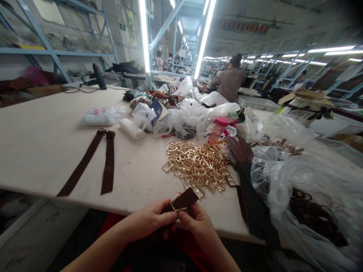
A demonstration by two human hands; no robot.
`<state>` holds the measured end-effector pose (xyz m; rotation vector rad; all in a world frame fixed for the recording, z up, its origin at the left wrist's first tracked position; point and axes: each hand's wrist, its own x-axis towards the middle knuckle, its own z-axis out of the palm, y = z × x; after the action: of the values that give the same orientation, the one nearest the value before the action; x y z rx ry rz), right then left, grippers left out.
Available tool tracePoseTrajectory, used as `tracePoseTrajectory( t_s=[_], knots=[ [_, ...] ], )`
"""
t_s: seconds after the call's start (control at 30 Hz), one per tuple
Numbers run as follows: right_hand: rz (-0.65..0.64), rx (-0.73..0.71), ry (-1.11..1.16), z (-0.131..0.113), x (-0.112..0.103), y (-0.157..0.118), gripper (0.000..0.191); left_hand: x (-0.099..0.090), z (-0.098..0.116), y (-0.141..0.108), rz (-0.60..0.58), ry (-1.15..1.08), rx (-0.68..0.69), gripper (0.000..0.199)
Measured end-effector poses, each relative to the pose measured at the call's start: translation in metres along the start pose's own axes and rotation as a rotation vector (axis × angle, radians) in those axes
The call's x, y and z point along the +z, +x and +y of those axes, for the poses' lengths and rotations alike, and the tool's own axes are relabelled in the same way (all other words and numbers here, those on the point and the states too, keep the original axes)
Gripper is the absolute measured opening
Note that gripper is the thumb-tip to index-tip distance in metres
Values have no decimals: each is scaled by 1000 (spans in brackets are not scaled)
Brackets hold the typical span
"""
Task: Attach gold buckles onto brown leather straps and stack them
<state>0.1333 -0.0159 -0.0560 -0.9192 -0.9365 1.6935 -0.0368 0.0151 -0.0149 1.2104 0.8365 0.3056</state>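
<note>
At the table's near edge, my left hand (154,219) pinches a gold metal buckle (174,204) and a dark brown strap (185,198) between thumb and fingers. My right hand (195,219) grips the same strap from the other side, its thumb by the buckle's lower bar. The strap's end passes through the buckle and points up to the right. Just beyond my hands lies a heap of gold buckles (198,162). Two brown straps (107,166) with their upper ends gathered lie on the table at the left.
Plastic bags (193,113), a white roll (132,129) and a pink-lidded bottle (217,130) stand behind the heap. Dark straps (249,189) hang over the edge at the right, beside a large clear bag (283,181). A person (231,81) is farther back.
</note>
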Motion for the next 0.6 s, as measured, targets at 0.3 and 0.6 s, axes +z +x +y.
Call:
tracePoseTrajectory(
  t_s=[0.3,0.6],
  knots=[
    [53,-9,-62,4,4,-2,26,9,-13,12,82,-21,42,36],
    [44,66,-15,5,3,-4,32,17,-20,12,143,-54,51,37]
  ],
)
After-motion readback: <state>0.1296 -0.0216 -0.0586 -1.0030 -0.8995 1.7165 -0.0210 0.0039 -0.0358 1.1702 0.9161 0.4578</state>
